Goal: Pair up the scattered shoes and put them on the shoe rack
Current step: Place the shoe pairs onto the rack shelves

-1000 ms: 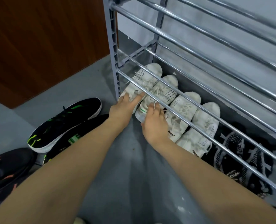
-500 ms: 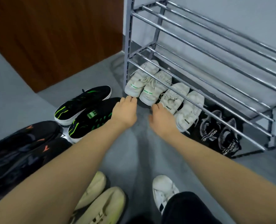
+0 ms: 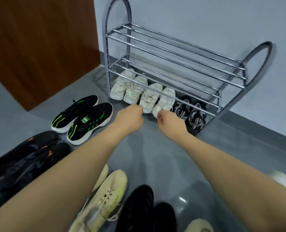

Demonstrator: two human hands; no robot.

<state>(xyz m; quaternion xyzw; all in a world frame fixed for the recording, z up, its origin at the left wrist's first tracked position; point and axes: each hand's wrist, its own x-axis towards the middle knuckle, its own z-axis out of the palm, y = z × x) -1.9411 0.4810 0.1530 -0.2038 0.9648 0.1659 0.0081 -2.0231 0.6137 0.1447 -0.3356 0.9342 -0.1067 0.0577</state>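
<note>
A grey metal shoe rack [image 3: 106, 64] stands against the wall. Under its lowest bars three pairs stand in a row, heels towards me: white shoes with green marks [image 3: 122, 88], plain white shoes [image 3: 149, 97] and black-and-white patterned shoes [image 3: 195, 114]. My left hand [image 3: 130, 118] hovers at the heel of the left plain white shoe, fingers curled, holding nothing. My right hand [image 3: 170, 122] is at the heel of the right plain white shoe [image 3: 165, 102], fingers also curled and empty. Whether either hand touches a shoe is unclear.
On the floor to the left lie a black pair with green stripes [image 3: 81, 118] and a black pair with orange marks [image 3: 25, 158]. Near me are a cream pair [image 3: 110, 195], black shoes [image 3: 138, 206], a cream shoe [image 3: 199, 226] and a white shoe [image 3: 283, 181]. A wooden door [image 3: 38, 47] is at left.
Both hands let go of the white-and-green pair, drew back and shifted right to the plain white pair, fingers curling in. My view pulled back, showing the whole rack.
</note>
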